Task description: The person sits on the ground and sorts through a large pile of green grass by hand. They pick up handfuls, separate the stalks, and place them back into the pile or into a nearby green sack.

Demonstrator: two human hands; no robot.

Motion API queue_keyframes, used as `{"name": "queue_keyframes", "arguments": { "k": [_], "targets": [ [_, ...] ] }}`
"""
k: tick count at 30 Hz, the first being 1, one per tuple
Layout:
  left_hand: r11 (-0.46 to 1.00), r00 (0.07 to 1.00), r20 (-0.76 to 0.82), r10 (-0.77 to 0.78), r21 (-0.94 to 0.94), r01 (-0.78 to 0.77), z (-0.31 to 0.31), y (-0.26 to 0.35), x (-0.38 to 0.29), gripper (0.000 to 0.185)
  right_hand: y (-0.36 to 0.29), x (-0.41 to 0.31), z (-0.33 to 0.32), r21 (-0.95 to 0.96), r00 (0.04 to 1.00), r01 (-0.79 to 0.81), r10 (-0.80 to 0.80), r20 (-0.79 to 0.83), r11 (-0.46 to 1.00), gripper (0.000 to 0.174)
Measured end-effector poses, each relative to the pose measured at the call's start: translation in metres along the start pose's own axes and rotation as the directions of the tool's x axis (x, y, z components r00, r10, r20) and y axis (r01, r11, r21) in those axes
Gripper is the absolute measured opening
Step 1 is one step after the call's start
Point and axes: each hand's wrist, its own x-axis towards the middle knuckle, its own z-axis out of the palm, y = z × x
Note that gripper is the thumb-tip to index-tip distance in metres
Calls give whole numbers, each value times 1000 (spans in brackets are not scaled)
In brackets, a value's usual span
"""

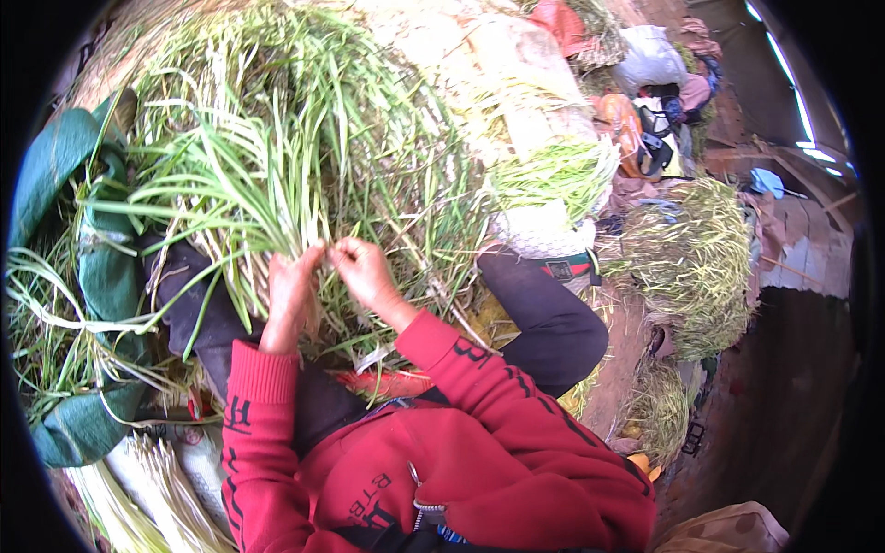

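Note:
My left hand (294,283) is closed around a bunch of long green leafy stalks (276,200), whose leaves fan out away from me over my lap. Beside it, my right hand (359,266) has thumb and forefinger pinched together close to the left thumb, by the stalks; whether a thin leaf is between those fingertips is too small to tell. A large heap of loose green stalks and leaves (387,138) lies beyond both hands, between my legs. Pale, trimmed stalks (159,484) rest on a white woven sack (200,463) at lower left.
Green cloth (104,276) curves along the left side. Light green stalks (553,176) lie on a pale patterned sack (546,228) past my right knee. A big bundle of greens (691,266) stands farther right, with bags (650,59) and cloths above it.

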Motion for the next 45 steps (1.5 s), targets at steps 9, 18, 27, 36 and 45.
{"name": "queue_keyframes", "arguments": {
  "k": [9,18,27,36,45],
  "targets": [
    [966,960,-125,252,97,-241,8,17,-24,20,32,-46,-33,-707,964,215,-31,264,674,9],
    [861,853,-117,509,42,-507,7,109,-44,12,85,-74,-35,-710,975,33,134,178,703,14],
    [836,838,28,545,54,-545,31,117,-49,11,128,-77,-43,-655,993,-23,94,74,755,17],
    [796,800,-75,595,-81,-600,-6,209,-62,14,134,-68,-86,-610,889,-240,424,174,755,19],
    [986,985,-76,157,-42,-160,3,79,-16,22,23,-5,-141,-570,966,-100,-59,-253,816,25]
  ]
}}
